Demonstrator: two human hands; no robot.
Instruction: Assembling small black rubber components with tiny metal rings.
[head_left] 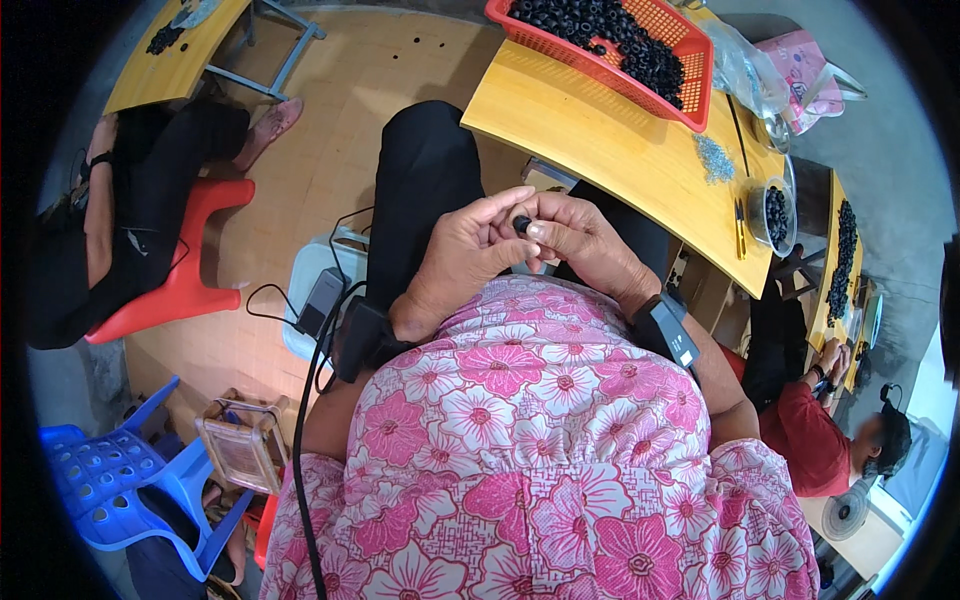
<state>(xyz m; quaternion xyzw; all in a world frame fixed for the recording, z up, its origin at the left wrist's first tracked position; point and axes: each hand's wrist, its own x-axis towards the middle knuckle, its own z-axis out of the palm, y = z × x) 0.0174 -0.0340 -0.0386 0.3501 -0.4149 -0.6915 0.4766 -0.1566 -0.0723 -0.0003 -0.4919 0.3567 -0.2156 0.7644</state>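
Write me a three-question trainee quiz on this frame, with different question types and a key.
1. Multiple choice: What colour is the small part at the fingertips where the left hand and the right hand come together? A) white B) black C) red

2. True or false: The orange-red basket on the yellow table holds many black pieces.

3. Fill in the blank: In the picture, the slim yellow tools lie to the ____ of the round clear tub.

Key: 1. B; 2. True; 3. left
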